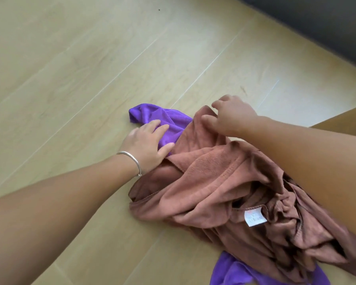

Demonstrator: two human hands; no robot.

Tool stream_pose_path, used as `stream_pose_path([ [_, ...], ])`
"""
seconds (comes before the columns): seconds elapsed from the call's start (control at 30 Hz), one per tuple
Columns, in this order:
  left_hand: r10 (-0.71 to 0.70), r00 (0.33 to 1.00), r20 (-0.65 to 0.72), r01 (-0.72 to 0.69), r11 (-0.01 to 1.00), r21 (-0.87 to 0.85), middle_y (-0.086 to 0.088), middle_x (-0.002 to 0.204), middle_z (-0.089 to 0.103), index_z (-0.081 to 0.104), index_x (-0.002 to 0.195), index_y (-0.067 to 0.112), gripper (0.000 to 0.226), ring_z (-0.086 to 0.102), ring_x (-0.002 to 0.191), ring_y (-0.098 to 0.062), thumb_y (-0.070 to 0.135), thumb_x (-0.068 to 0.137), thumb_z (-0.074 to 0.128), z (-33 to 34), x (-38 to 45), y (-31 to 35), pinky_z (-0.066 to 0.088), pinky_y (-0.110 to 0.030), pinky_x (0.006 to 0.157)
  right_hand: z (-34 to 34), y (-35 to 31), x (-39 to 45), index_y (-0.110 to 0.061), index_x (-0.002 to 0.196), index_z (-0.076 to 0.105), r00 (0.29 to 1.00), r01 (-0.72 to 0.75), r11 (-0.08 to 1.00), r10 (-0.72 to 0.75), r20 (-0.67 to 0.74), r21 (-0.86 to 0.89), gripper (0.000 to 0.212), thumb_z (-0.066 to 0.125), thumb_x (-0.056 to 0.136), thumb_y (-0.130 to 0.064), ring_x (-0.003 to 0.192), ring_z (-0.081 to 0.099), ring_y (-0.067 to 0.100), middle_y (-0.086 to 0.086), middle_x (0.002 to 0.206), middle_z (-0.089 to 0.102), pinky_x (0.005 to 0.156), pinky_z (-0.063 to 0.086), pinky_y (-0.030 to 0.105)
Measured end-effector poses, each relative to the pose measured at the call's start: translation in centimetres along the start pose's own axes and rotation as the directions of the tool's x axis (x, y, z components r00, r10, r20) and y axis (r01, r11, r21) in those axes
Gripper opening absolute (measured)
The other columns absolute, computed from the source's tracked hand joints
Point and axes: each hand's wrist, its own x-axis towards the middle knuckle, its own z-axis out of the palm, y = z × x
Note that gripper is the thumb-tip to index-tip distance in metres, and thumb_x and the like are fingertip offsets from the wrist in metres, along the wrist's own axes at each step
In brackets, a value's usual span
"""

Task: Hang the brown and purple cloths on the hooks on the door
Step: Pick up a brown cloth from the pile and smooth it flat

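Cloths lie heaped on the wooden floor [70,68], the brown cloth [224,192] crumpled over the purple cloth [152,115]. Left hand [147,144] presses flat, fingers spread, on the purple one; right hand [232,115] pinches the brown cloth's far edge.

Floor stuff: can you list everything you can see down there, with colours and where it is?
brown cloth: one, reddish brown, crumpled on the floor, lying over the purple one
white tag: one, sewn on the brown cloth
purple cloth: one, sticking out at top left and bottom
wooden floor: light tan planks
dark wall: grey, top right
silver bracelet: one, left wrist
left hand: flat on the purple cloth
right hand: fingers curled at the brown cloth's edge
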Motion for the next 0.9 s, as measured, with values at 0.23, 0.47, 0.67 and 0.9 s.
stream_pose_path([
  [0.23, 0.254, 0.955, -0.153, -0.265, 0.963, -0.051, -0.01, 0.141, 0.047, 0.055, 0.132, 0.013, 0.064, 0.047, 0.127, -0.026, 0.057, 0.087, 0.044, -0.9, -2.3, -2.4, 0.036, -0.043, 0.105, 0.8, -1.8, 0.0, -0.015, 0.096, 0.062, 0.998, 0.03, 1.0, -0.03, -0.046, 0.007, 0.033, 0.056, 0.088, -0.046, 0.121, 0.043, 0.03, 0.012, 0.121, 0.054, 0.094, 0.044, 0.042],
  [0.47, 0.151, 0.981, 0.124, -0.141, 0.986, -0.086, 0.002, 0.141, 0.04, 0.067, 0.107, 0.022, 0.047, 0.039, 0.129, -0.017, 0.053, 0.073, 0.066, -0.5, -3.7, 0.9, 0.029, -0.039, 0.109, -4.8, -2.4, -2.4, -0.017, 0.084, 0.054, 0.973, 0.148, 0.98, -0.119, -0.199, 0.135, 0.012, 0.057, 0.089, -0.027, 0.108, 0.049, 0.028, 0.009, 0.109, 0.056, 0.083, 0.041, 0.034],
  [0.67, -0.135, 0.985, 0.109, 0.166, 0.915, -0.367, 0.004, 0.098, 0.05, 0.053, 0.061, 0.027, 0.03, 0.055, 0.085, -0.021, 0.045, 0.068, 0.076, -8.9, -6.0, 4.5, 0.045, -0.033, 0.073, -14.8, -2.9, -9.5, -0.02, 0.083, 0.058, 0.966, 0.152, 0.949, -0.084, -0.243, 0.276, 0.018, 0.07, 0.085, -0.032, 0.103, 0.049, 0.021, 0.001, 0.103, 0.056, 0.08, 0.038, 0.033],
  [0.9, -0.087, 0.995, 0.047, 0.093, 0.985, -0.145, 0.002, 0.091, 0.055, 0.044, 0.055, 0.026, 0.047, 0.05, 0.091, -0.02, 0.044, 0.056, 0.087, -27.6, -15.1, 1.6, 0.034, -0.031, 0.074, -31.0, -7.6, -16.8, -0.023, 0.082, 0.055, 0.95, 0.07, 0.903, 0.07, -0.305, 0.425, 0.018, 0.067, 0.086, -0.036, 0.106, 0.047, 0.021, -0.002, 0.097, 0.051, 0.079, 0.033, 0.03],
])
